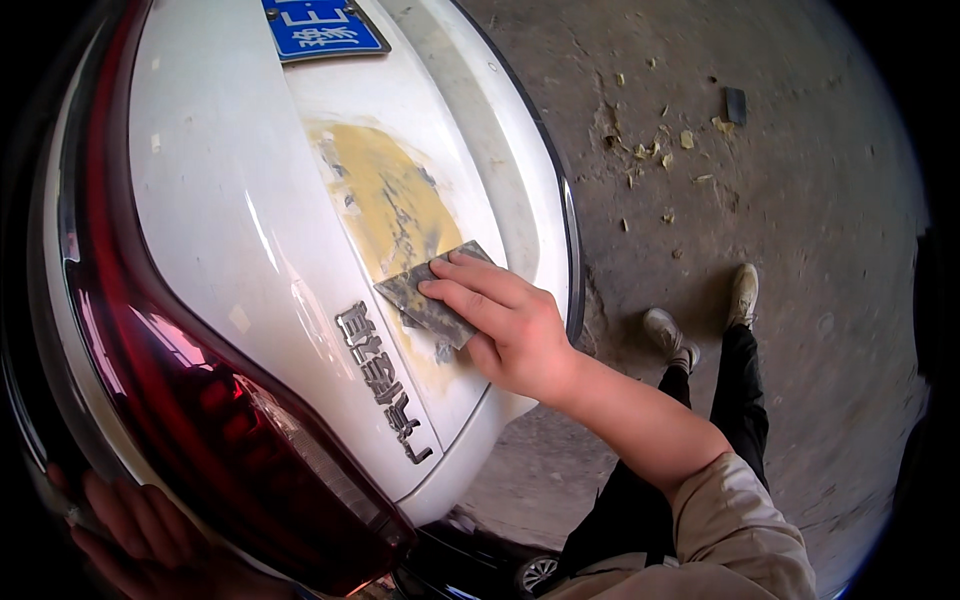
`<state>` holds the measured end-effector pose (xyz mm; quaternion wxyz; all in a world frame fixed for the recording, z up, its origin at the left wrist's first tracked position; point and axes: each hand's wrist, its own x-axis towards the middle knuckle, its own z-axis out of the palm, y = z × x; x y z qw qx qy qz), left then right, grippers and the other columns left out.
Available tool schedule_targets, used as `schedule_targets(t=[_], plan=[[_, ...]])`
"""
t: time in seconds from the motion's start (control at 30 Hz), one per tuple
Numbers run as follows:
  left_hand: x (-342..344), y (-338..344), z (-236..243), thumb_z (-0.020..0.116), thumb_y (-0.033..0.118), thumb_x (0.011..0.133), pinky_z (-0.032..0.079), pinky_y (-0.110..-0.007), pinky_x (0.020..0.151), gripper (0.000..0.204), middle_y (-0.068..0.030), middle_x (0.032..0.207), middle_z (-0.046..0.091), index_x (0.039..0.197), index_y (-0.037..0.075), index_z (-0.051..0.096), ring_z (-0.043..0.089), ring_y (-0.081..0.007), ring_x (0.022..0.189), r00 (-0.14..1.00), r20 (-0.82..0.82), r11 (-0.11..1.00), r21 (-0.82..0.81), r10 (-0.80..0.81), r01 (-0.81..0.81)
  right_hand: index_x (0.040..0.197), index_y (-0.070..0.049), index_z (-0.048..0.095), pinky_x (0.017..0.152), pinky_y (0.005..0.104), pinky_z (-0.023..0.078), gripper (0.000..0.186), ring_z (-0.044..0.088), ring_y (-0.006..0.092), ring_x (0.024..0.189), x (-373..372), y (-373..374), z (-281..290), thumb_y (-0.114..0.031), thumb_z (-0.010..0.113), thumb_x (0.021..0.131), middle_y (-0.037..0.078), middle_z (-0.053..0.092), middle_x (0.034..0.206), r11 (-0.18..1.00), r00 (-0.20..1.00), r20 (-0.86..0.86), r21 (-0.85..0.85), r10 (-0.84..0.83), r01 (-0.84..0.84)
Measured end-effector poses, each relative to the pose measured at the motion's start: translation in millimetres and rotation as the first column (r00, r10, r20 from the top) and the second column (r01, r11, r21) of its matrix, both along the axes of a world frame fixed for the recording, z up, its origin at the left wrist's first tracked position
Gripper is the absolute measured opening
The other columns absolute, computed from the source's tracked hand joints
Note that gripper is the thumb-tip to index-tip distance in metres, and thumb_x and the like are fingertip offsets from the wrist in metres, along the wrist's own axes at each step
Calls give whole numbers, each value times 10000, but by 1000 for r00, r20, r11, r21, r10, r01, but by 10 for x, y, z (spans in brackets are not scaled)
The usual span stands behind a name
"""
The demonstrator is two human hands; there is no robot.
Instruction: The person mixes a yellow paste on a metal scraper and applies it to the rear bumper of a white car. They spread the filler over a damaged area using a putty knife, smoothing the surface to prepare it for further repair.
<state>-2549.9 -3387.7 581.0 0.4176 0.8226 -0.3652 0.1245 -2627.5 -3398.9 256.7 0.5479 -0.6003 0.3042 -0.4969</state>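
- Dimly, at the lower left, what may be the left hand, or only a reflection of a hand, shows below the red tail lamp; whether it is open or closed I cannot tell.
- Next, the white rear panel carries chrome lettering and, at the top, a blue number plate.
- Between plate and working hand lies a yellow patch on the panel, streaked grey and ragged at its edges.
- Over the patch's lower part sits a dark grey sheet, just beside the lettering.
- The right hand grips that sheet, fingers laid across its face, pressing it to the panel. I judge the step to be rubbing the patch smooth; the next move calls for flat, even pressure, with the sheet's corner kept off the lettering.
- Farther right, light shoes stand on the floor, pale flakes scattered beyond.
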Motion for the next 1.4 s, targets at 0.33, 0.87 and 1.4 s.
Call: schedule_targets(t=[0.33, 0.87, 1.4], plan=[[-35, 82, -46, 306, 299, 1058, 370, -194, 494, 483, -35, 838, 443, 1405, -32, 360, 397, -87, 614, 883, -227, 908, -16, -411, 418, 1157, -83, 666, 954, 381, 536, 600, 611, 326, 1145, -104, 409, 32, 110, 569, 598, 129, 631, 1221, 1000, 999, 28, 9, -20, 19], [86, 128, 74, 333, 253, 1028, 403, -222, 401, 383, -94, 746, 518, 1193, -66, 466, 468, -121, 444, 541, -692, 733, 26, -478, 680, 1289, 76, 473, 887, 279, 459, 365, 610, 175, 962, -1064, 137, 402, -22, 485, 937, 126, 645, 1113, 955, 932, 275, 245, -236, 169], [53, -51, 209, 469, 155, 1014, 434, -265, 479, 339, -42, 639, 597, 720, -9, 507, 540, -87, 483, 442, -868, 183, 407, -228, 895, 1316, 61, 473, 811, 320, 533, 517, 682, 285, 915, -1455, -446, 1691, 103, 587, 813, 235, 651, 1111, 921, 955, 271, -328, -120, 209]])
